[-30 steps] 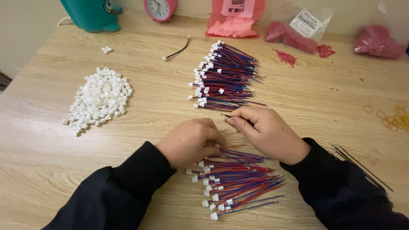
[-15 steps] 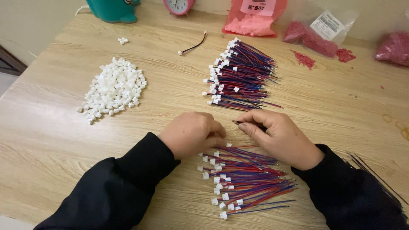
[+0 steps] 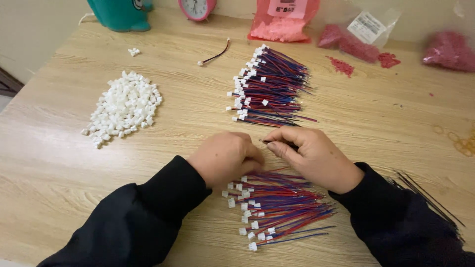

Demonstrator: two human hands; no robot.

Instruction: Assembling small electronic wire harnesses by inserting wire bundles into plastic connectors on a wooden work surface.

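Note:
My left hand [image 3: 225, 156] is curled into a fist on the wooden table, its fingertips meeting my right hand [image 3: 311, 158]. The right hand pinches the end of a thin wire [image 3: 267, 142] between thumb and forefinger. What the left fingers hold is hidden. Just below both hands lies a bundle of red and blue wires with white connectors [image 3: 277, 205]. A second, larger bundle of the same wires [image 3: 267, 89] lies farther back. A heap of loose white plastic connector housings [image 3: 123, 109] sits to the left.
A single wire with a connector [image 3: 215, 55] lies at the back. Behind it stand a teal container [image 3: 121, 12], a pink clock [image 3: 197, 7] and bags of pink and red parts [image 3: 284, 22]. Dark thin wires [image 3: 425, 195] lie at the right, with rubber bands [image 3: 462, 143] beyond.
The view has shifted, so the table appears lower and to the right. My hands stay together at the same spot, working on the thin wire.

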